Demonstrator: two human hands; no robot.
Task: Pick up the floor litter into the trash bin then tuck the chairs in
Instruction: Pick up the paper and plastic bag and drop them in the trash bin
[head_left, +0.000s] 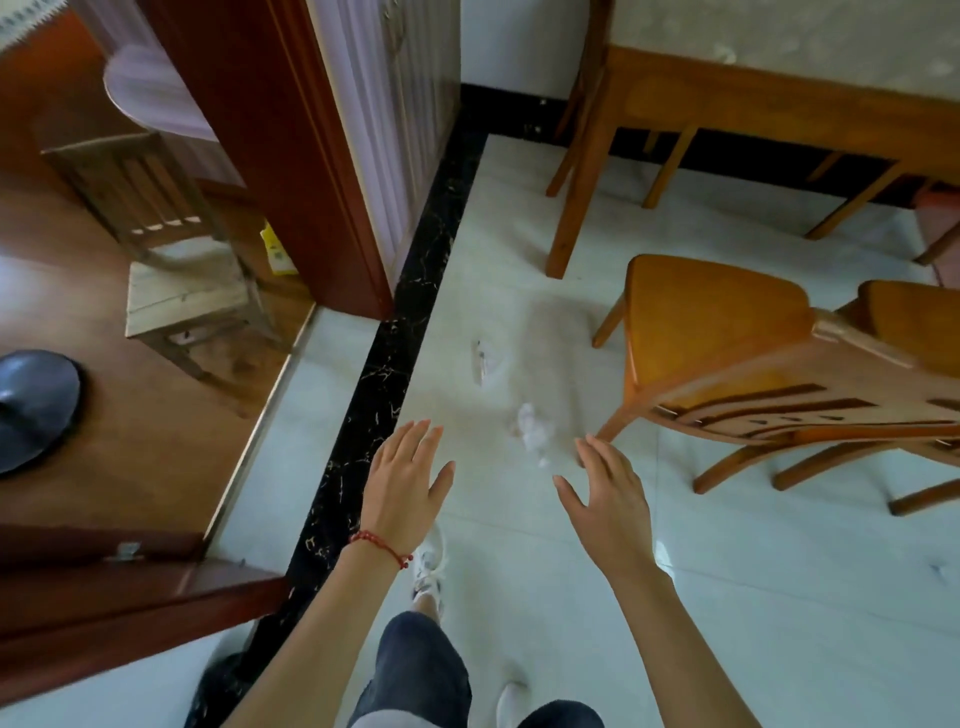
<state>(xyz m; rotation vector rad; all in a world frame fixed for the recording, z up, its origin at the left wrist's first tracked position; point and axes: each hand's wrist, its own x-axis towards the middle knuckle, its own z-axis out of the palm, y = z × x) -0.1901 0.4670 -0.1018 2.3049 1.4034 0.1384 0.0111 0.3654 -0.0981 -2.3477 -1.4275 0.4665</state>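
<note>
Both hands out over the pale tile floor (727, 597), palms down, holding nothing. Left hand (402, 480): fingers straight and slightly spread, thumb out to the side, red string bracelet (382, 545) on the wrist. Right hand (605, 493): fingers straight, loosely apart, thumb splayed toward the left hand. Crumpled white tissue (532, 428) lies on the floor between the two sets of fingertips, just beyond them, not touched. Second litter piece, a flattened whitish wrapper (488, 364), sits further out past the tissue, beyond the left fingertips. Wooden chair (727, 338) stands pulled out from the table (753, 98), its near front leg just beside the right fingertips; can't tell if they touch. Black marbled floor strip (384, 364) runs beside the left hand. Dark round object (36, 405) sits far left on the wood floor; blurred, can't tell what it is.
</note>
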